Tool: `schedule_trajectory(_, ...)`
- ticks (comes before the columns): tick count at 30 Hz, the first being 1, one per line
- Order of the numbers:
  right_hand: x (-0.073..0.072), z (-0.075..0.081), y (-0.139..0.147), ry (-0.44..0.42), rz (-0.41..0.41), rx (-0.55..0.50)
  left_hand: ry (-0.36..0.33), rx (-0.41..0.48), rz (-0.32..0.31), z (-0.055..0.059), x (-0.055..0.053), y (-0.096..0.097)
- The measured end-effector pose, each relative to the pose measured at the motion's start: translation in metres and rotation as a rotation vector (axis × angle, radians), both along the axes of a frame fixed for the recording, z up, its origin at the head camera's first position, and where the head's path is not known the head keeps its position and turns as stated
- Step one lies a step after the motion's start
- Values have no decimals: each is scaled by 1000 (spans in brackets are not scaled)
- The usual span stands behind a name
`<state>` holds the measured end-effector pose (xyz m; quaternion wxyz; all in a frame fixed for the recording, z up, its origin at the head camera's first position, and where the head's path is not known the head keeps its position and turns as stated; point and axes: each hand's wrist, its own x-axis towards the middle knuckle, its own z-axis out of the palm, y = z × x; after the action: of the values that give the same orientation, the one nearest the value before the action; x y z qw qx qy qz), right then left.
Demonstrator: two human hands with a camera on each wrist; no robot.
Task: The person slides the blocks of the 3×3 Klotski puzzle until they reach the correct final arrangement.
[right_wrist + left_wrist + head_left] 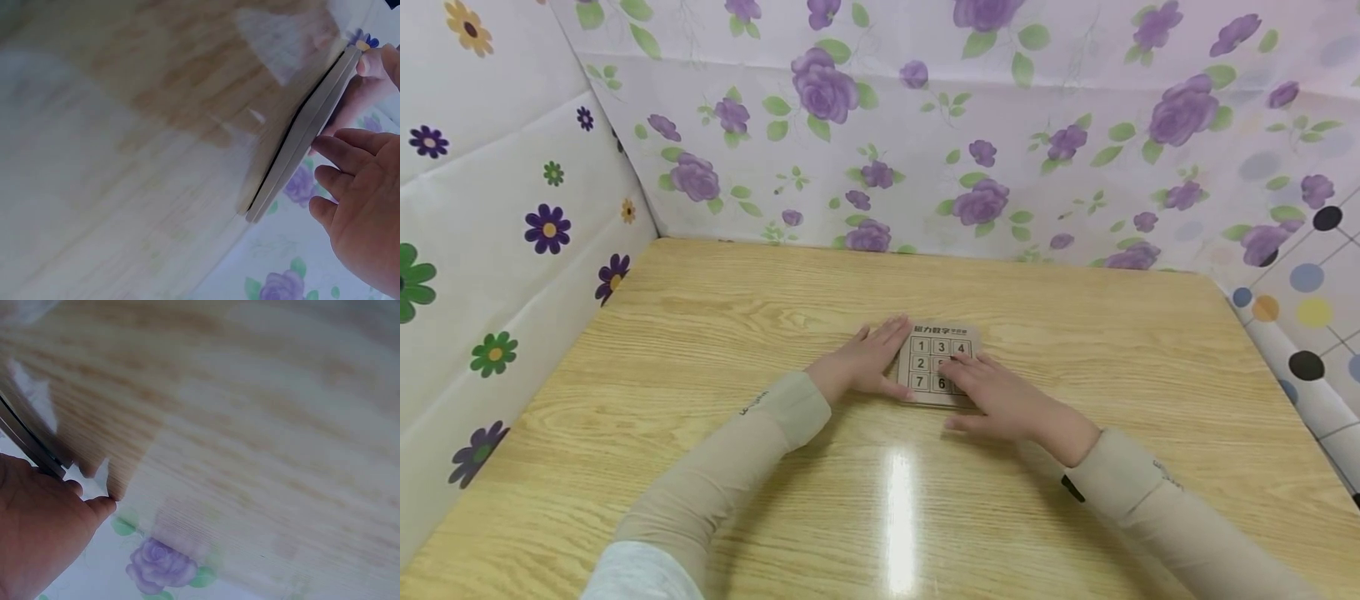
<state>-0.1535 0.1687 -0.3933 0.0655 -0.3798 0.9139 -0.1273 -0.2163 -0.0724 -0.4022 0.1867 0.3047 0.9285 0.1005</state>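
One flat, grey-beige board with dark print and square numbered cells (930, 372) lay on the pale wood-grain worktop (737, 317) between two hands. Six digits read clearly: 1, 3, 4, 2, 7, 6. Its heading pointed away from the person, its long axis apparently near-to-far. The left hand (867, 362), fingers extended, touched its left edge; the right hand (1003, 404) covered its right side, fingers straight.

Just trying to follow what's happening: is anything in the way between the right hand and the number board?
Nothing visible: the right hand partly covers the number board, and the left hand is at its left edge.
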Motion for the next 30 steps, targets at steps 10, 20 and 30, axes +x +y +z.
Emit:
schedule_trajectory(10,14,4,12,4,3,3,1,-7,-8,-3,-2,0)
schedule_trajectory(20,22,9,17,-19,-4,54,-5,-1,-9,0,-2,-1)
schedule_trajectory(30,5,1,20,19,-8,-3,-12,2,-4,0,-1,0)
